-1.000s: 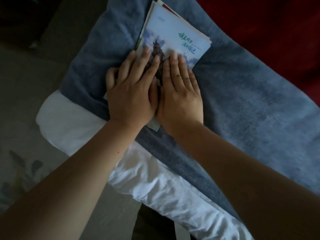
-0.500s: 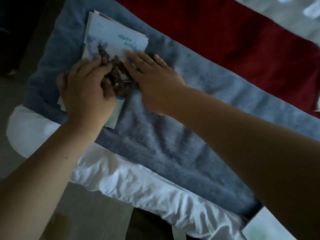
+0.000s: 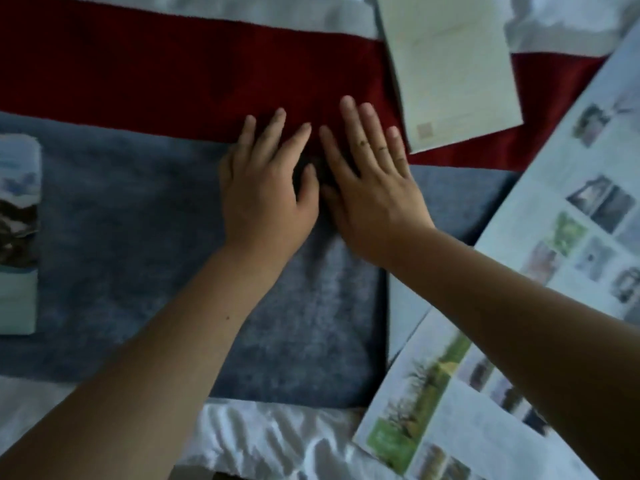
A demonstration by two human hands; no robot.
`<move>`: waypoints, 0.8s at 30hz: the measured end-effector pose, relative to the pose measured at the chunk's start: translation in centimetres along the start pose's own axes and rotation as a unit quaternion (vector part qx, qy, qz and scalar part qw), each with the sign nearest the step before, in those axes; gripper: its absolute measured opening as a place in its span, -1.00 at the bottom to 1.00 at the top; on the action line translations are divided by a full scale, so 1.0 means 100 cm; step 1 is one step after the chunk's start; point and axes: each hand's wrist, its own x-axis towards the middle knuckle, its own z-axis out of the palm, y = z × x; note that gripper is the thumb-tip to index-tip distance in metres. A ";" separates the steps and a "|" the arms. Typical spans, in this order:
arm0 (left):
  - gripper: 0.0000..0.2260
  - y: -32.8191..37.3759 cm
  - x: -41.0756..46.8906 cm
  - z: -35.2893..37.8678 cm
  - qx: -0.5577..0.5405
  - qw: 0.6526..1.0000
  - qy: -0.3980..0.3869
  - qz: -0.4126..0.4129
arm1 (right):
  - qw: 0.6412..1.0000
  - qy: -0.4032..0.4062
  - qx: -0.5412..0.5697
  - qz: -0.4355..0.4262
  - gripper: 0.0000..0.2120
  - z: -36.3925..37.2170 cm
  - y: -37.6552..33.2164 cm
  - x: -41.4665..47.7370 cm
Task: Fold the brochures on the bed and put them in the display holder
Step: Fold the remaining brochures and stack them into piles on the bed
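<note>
My left hand (image 3: 266,199) and my right hand (image 3: 372,192) hover side by side over the bed, fingers spread, holding nothing. They are above the line where the grey blanket (image 3: 138,258) meets the red blanket (image 3: 173,74). A folded brochure stack (image 3: 17,233) with a mountain picture lies at the far left edge. A large unfolded brochure (image 3: 571,209) with several small photos lies at the right, partly under my right forearm. A pale folded brochure (image 3: 450,67) rests on the red blanket at the top right. No display holder is in view.
White bed sheet (image 3: 270,441) shows along the near edge and another white strip at the top. A second open printed sheet (image 3: 415,410) with a green landscape photo lies at the lower right.
Both hands have let go of the folded brochure stack and moved right across the bed. The view swung right, so the stack now sits at the left edge and the unfolded brochures appear.
</note>
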 end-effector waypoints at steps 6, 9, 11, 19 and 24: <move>-0.53 0.090 0.025 0.031 -0.023 0.996 -0.072 0.045 | 0.981 -0.028 0.050 0.188 -0.33 -0.014 0.104 -0.037; -0.49 0.120 0.033 0.041 -0.019 0.996 -0.086 0.018 | 0.983 -0.030 0.068 0.166 -0.35 -0.015 0.121 -0.057; -0.46 0.133 0.036 0.046 -0.030 0.996 -0.084 -0.013 | 0.983 -0.025 0.084 0.163 -0.36 -0.013 0.121 -0.065; -0.42 0.147 0.015 0.072 0.048 0.995 -0.082 0.012 | 0.981 0.003 0.137 0.140 -0.44 -0.005 0.129 -0.093; -0.44 0.160 -0.023 0.082 0.079 0.988 -0.113 0.063 | 0.980 0.024 0.121 0.156 -0.43 0.004 0.145 -0.136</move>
